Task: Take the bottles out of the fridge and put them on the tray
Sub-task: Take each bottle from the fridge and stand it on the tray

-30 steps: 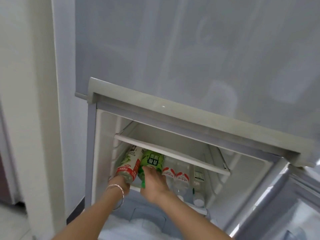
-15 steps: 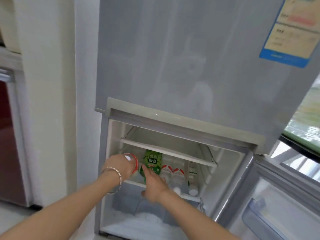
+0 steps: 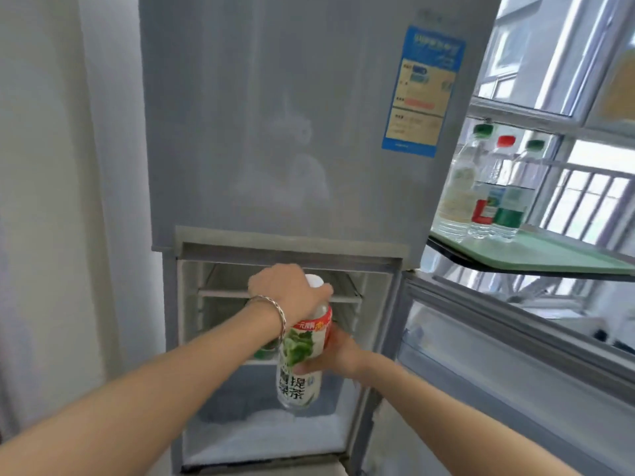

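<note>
At centre frame, before the open lower compartment of the fridge (image 3: 281, 132), the left hand (image 3: 287, 293) has its fingers closed around the neck of a green tea bottle (image 3: 302, 359); the right hand (image 3: 335, 353) cups its side. Three bottles (image 3: 488, 197) stand on the green tray (image 3: 549, 252) at right.

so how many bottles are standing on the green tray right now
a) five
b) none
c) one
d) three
d, three bottles stand upright together on the green tray: a green-capped bottle, a red-capped bottle and a second green-capped bottle, while the left hand holds a green tea bottle in front of the fridge.
</note>
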Action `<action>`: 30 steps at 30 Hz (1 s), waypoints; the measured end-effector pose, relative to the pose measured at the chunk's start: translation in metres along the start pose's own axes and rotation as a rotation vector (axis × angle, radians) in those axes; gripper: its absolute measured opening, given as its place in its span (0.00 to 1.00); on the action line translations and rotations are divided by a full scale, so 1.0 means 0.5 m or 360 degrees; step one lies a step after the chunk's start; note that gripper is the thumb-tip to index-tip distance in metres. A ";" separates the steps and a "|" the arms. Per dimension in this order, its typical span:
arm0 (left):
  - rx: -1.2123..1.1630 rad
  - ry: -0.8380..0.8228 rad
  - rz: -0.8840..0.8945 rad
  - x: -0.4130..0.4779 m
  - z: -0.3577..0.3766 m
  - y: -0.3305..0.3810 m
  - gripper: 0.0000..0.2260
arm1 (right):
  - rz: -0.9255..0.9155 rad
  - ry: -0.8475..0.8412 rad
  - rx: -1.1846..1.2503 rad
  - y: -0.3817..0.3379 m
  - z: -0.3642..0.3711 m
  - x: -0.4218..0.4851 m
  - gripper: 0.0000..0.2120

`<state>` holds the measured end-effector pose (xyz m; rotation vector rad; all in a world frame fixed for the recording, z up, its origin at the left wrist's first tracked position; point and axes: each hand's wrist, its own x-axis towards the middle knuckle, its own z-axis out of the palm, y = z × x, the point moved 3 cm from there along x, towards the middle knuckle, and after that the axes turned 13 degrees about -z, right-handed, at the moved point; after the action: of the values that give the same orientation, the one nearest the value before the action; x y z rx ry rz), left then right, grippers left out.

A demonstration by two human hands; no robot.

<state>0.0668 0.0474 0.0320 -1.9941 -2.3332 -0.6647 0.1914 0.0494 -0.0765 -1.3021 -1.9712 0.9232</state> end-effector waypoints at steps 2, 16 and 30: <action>-0.0116 0.0090 0.0124 -0.019 -0.028 0.056 0.23 | -0.0031 0.0103 0.0066 -0.017 -0.051 -0.041 0.27; -0.1475 0.0598 0.0698 -0.054 -0.192 0.336 0.12 | -0.0483 0.1152 0.0277 -0.213 -0.480 -0.186 0.31; -0.1020 -0.0523 0.1009 -0.039 -0.036 0.600 0.21 | -0.0316 0.1755 -0.0263 -0.078 -0.755 -0.145 0.36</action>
<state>0.3490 0.0545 0.1373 -3.0971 -1.5047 -1.1899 0.4915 0.0555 0.1670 -1.2545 -1.2436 -0.1115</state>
